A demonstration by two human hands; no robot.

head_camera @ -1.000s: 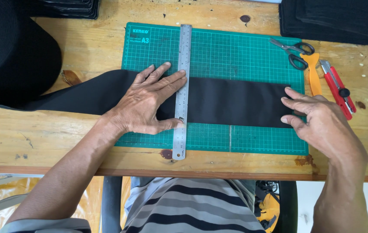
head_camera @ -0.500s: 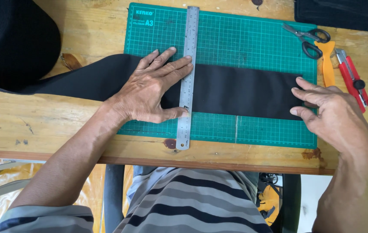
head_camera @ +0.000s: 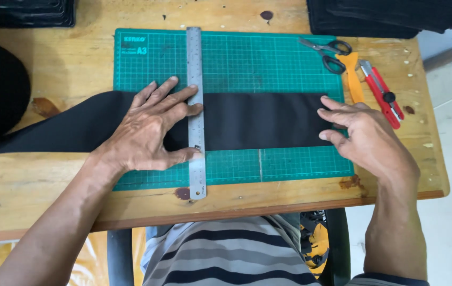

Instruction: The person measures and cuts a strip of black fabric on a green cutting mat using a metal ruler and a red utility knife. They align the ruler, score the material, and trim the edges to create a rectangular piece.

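Note:
A long strip of black fabric point(head_camera: 260, 121) lies across a green cutting mat point(head_camera: 268, 63) on a wooden table. A steel ruler point(head_camera: 196, 69) lies across the strip, running front to back. My left hand point(head_camera: 149, 127) is spread flat on the fabric, its fingertips and thumb pressing on the ruler's left edge. My right hand point(head_camera: 366, 135) rests flat at the strip's right end, fingers touching the fabric's edge. Neither hand grips anything.
Scissors point(head_camera: 327, 52), an orange cutter point(head_camera: 354, 79) and a red utility knife point(head_camera: 382, 92) lie right of the mat. Stacks of black fabric point(head_camera: 390, 16) sit at the back right and back left point(head_camera: 22, 11). The wooden table point(head_camera: 51, 63) edge runs near my striped shirt.
The view has shifted a little. My left hand stays pressed against the ruler and my right hand stays at the strip's right end; the fabric and ruler look unmoved.

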